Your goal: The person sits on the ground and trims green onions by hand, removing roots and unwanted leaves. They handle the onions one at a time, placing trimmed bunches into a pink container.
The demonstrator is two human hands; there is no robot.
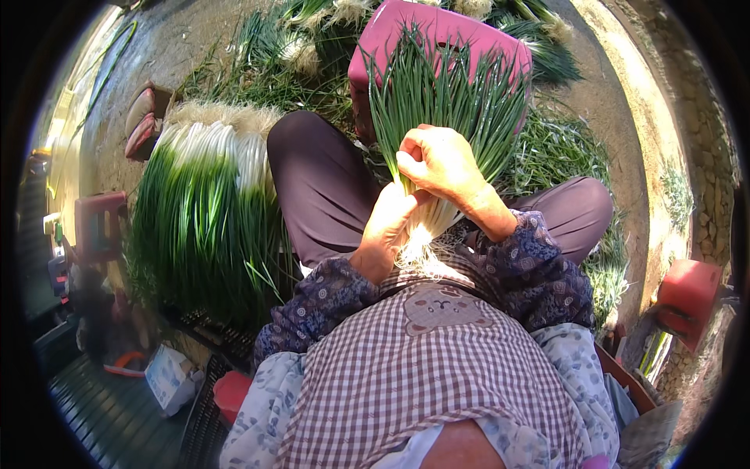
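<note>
A bunch of green onions is held in front of my lap, its leaves fanned away from me and its white roots towards my apron. My left hand is wrapped around the pale lower stems from the left side. Just above it, my right hand lies across the front of the bunch with its fingers curled and thumb bent in, gripping at the stems; its fingertips are partly hidden. The leaf tips overlap a pink plastic stool on the ground beyond.
A thick, neatly stacked pile of green onions stands left of my knee, roots uppermost. Loose leaves litter the ground at the right. More onion bunches lie beyond the stool. A red stool sits far right, a tissue pack lower left.
</note>
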